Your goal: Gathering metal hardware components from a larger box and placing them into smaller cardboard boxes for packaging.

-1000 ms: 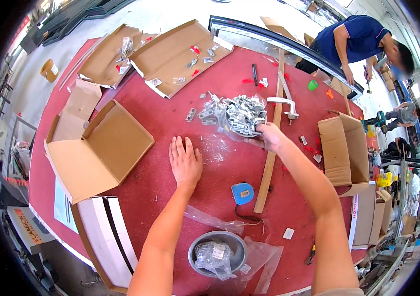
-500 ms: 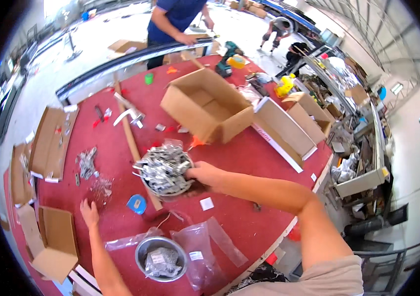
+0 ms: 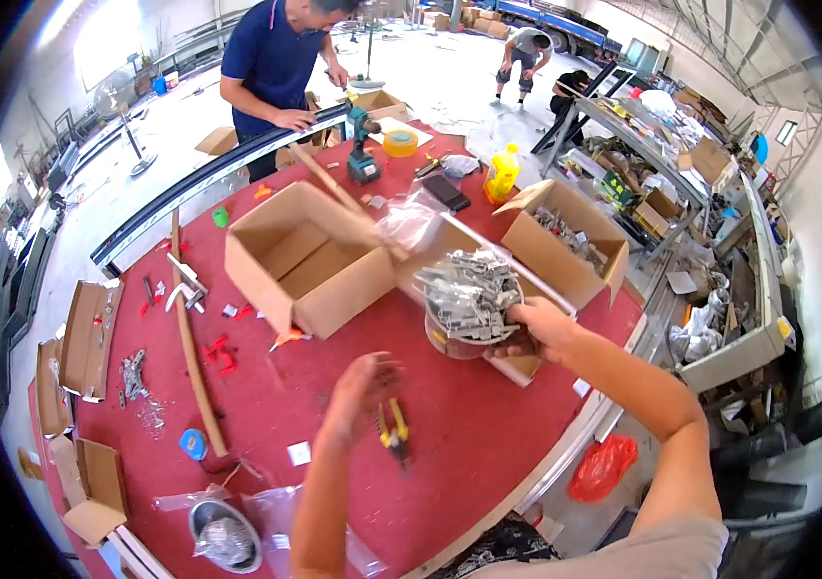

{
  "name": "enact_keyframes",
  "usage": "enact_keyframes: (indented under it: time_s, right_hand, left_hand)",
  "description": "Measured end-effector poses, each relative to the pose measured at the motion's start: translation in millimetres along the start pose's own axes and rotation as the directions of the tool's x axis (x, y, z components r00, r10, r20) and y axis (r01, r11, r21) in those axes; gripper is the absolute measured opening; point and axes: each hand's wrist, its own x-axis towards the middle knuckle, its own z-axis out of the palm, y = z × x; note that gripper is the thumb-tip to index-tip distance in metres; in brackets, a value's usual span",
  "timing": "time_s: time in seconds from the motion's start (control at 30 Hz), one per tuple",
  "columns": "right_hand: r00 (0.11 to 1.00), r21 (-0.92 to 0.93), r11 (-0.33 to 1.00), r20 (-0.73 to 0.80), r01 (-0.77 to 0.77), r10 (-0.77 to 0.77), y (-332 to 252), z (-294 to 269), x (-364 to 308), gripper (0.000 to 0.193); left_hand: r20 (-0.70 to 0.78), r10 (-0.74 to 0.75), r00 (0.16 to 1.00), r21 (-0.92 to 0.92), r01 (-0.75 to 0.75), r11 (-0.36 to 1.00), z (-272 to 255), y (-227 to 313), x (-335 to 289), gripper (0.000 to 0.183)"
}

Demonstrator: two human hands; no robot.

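Bowl [image 3: 464, 338] of grey metal brackets [image 3: 469, 289], heaped above the rim, held in the air over the far right part of the red desk [image 3: 488, 434], in front of two open cardboard boxes. Right hand [image 3: 538, 328]: grip closed on the bowl's right side, forearm reaching in from the lower right. Left hand [image 3: 362, 386]: blurred, raised over the desk with nothing in it, fingers loosely spread, grip open. Yellow-handled pliers [image 3: 393, 429]: flat on the desk just right of the left hand. Large open box [image 3: 305, 261]: left of the bowl, inside bare. Smaller open box [image 3: 565, 241]: behind the bowl to the right, holding more metal parts. Wooden strip [image 3: 194, 357]: lying lengthwise on the left of the desk, small red pieces [image 3: 218, 352] beside it. Second metal bowl [image 3: 222, 536]: near edge, on clear plastic bags. Person in a dark blue shirt [image 3: 271, 58]: standing at the far edge, next to a cordless drill [image 3: 362, 145].
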Motion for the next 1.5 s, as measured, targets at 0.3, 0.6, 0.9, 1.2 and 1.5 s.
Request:
enact_keyframes:
  time_s: [0.3, 0.6, 0.9, 1.2, 1.5]
  right_hand:
    - [0.999, 0.176, 0.984, 0.033, -0.038, 0.033, -33, -179, 34, 0.024]
    - [0.972, 0.562, 0.803, 0.217, -0.199, 0.089, -46, -269, 109, 0.029]
    - [0.989, 0.445, 0.895, 0.141, -0.017, -0.052, 0, -337, 103, 0.028]
    - [0.904, 0.228, 0.889, -0.267, 0.397, -0.335, 8, -343, 146, 0.023]
    - [0.810, 0.028, 0.865, -0.368, 0.501, -0.457, 14, -350, 162, 0.022]
  left_hand:
    - [0.468, -0.014, 0.884, -0.611, 0.335, 0.718, 209, -88, 178, 0.087]
    - [0.278, -0.237, 0.931, -0.405, 0.337, 0.850, 274, -60, 293, 0.069]
    - [-0.293, -0.078, 0.953, 0.241, 0.152, 0.959, 271, -58, 381, 0.073]
    - [0.071, 0.642, 0.764, 0.997, -0.049, -0.052, 346, -37, 378, 0.087]
    - [0.027, 0.687, 0.726, 0.804, -0.424, 0.417, 311, 4, 334, 0.079]
